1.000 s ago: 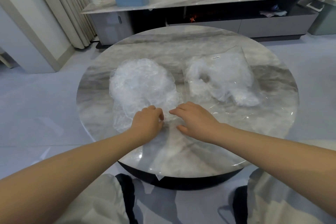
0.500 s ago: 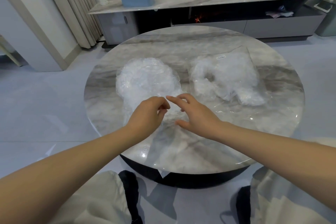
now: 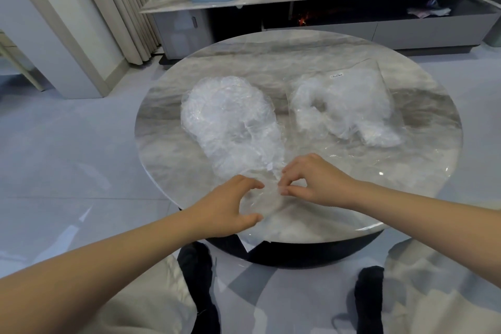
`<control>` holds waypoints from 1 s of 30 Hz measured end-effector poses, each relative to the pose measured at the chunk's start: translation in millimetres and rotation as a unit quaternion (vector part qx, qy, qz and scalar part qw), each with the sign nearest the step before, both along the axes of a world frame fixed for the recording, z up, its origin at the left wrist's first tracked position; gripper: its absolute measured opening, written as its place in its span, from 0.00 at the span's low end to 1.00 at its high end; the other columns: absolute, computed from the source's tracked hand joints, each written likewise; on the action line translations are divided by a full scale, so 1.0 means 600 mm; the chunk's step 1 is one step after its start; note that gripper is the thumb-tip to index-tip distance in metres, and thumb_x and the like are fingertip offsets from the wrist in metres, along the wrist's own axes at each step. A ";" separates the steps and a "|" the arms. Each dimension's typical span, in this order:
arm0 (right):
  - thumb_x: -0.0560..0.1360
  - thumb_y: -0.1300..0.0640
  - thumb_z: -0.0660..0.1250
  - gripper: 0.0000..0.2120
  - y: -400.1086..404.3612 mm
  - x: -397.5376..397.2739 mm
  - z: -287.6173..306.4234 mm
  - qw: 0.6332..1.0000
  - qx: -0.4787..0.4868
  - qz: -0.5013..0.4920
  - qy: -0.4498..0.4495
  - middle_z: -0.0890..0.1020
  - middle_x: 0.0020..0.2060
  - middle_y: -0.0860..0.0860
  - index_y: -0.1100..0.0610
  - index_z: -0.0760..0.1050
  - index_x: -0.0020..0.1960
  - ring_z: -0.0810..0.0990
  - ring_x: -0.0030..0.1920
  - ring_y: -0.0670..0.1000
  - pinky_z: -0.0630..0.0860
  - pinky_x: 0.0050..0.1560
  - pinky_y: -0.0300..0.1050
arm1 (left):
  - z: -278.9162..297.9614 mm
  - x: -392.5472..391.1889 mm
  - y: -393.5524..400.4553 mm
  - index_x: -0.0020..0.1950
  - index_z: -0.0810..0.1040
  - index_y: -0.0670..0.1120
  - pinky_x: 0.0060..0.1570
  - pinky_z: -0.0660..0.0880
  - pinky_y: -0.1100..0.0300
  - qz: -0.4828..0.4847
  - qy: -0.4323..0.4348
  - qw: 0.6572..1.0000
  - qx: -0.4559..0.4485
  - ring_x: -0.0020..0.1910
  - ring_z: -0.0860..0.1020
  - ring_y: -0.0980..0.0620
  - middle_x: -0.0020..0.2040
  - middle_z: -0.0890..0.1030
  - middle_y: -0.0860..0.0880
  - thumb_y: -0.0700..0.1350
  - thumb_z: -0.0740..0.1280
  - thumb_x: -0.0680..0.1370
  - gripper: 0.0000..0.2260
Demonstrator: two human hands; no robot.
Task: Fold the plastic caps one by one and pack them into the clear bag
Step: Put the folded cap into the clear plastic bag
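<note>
Both hands work on 1 thin plastic cap [image 3: 267, 198] at the near edge of the round marble table [image 3: 423, 179]; the left hand [image 3: 230, 206] has thumb and fingers curved wide around its near side, and whether it really grips the film I cannot tell; the right hand [image 3: 311, 182] pinches the film between thumb and fingertips. The hands are close together but not touching. The pile of loose caps [image 3: 230, 122] lies just behind them, and the clear bag [image 3: 344, 106], already holding some caps, is at the far right. The risks, as I judge them: the film is slippery and nearly invisible, so the pinch may slip and the fold open again; the cap touches the pile, so lifting may drag a 2nd cap; 1 corner of plastic hangs over the table edge and could slide off.
</note>
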State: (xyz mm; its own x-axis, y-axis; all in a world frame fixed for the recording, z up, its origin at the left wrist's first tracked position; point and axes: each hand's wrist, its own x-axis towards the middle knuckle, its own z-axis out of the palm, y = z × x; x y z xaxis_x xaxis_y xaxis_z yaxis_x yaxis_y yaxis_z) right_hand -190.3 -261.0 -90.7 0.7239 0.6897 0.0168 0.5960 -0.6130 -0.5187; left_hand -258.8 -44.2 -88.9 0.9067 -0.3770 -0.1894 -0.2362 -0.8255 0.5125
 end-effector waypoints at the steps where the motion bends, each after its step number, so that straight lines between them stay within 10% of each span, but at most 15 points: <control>1: 0.75 0.52 0.69 0.06 -0.003 -0.004 0.002 0.999 0.000 -0.010 0.039 0.84 0.45 0.42 0.52 0.83 0.45 0.76 0.50 0.39 0.64 0.54 0.31 | -0.001 -0.002 0.002 0.72 0.65 0.52 0.61 0.64 0.68 -0.011 0.005 1.000 0.021 0.64 0.69 0.59 0.67 0.67 0.56 0.53 0.68 0.76 0.26; 5: 0.75 0.54 0.67 0.05 -0.018 -0.012 0.006 0.991 -0.007 -0.043 0.127 0.84 0.40 0.46 0.51 0.80 0.41 0.80 0.44 0.44 0.72 0.50 0.35 | 0.001 0.001 0.009 0.68 0.70 0.48 0.56 0.65 0.67 -0.026 0.031 0.997 0.067 0.61 0.72 0.54 0.62 0.72 0.55 0.51 0.65 0.78 0.19; 8: 0.77 0.55 0.65 0.07 -0.026 -0.013 0.005 0.984 -0.032 -0.064 0.165 0.83 0.35 0.46 0.49 0.76 0.40 0.79 0.37 0.39 0.72 0.42 0.33 | 0.009 0.007 0.018 0.48 0.77 0.48 0.43 0.70 0.63 -0.006 0.049 0.998 0.035 0.42 0.76 0.54 0.42 0.77 0.53 0.49 0.64 0.79 0.05; 18: 0.78 0.49 0.63 0.15 -0.048 -0.018 -0.015 0.952 -0.026 -0.170 0.255 0.84 0.35 0.51 0.56 0.72 0.37 0.81 0.29 0.41 0.70 0.31 0.28 | -0.020 0.028 0.001 0.30 0.68 0.48 0.29 0.63 0.69 0.099 0.044 0.994 -0.027 0.25 0.64 0.58 0.26 0.66 0.55 0.47 0.62 0.80 0.18; 30: 0.79 0.50 0.59 0.08 -0.042 -0.036 -0.029 0.970 -0.177 -0.150 0.070 0.72 0.33 0.45 0.53 0.66 0.45 0.68 0.32 0.45 0.62 0.30 0.39 | -0.048 0.041 -0.016 0.51 0.68 0.43 0.30 0.63 0.59 0.048 -0.030 0.987 0.148 0.30 0.68 0.52 0.34 0.72 0.50 0.50 0.56 0.82 0.11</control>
